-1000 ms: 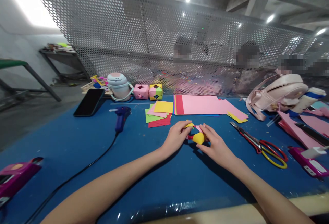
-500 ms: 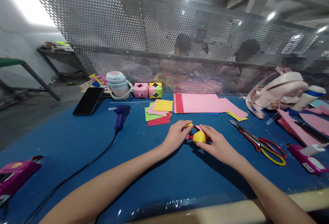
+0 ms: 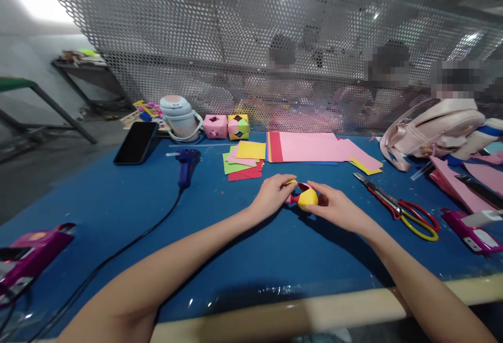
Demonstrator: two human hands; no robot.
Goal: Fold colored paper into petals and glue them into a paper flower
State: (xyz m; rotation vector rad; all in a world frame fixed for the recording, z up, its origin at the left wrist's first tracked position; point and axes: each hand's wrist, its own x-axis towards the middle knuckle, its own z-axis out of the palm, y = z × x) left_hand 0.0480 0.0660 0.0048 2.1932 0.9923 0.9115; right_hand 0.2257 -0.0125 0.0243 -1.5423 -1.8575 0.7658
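Between my two hands is a small folded-paper cube (image 3: 308, 199) in yellow, red and pink, with an opening toward the top. My left hand (image 3: 271, 196) grips its left side, fingers curled over the upper edge. On the other side, my right hand (image 3: 338, 205) pinches the yellow panel between thumb and fingers. Part of the cube is covered by my fingers. Just beyond my left hand lie small yellow, green, pink and red paper squares (image 3: 251, 150). Two similar cubes, a pink one (image 3: 215, 126) and a yellow-green one (image 3: 238, 127), stand at the back.
A blue glue gun (image 3: 186, 169) with a black cord lies left, near a phone (image 3: 136, 142) and a lidded bottle (image 3: 179, 118). Pink sheets (image 3: 308, 147) sit behind my hands. Scissors (image 3: 412, 217) lie right, before a pink backpack (image 3: 440, 125). Mesh panel (image 3: 176, 33) closes the back.
The camera view has tilted down a little, so the table things sit higher in the picture. Both hands keep hold of the paper cube, which has turned slightly.
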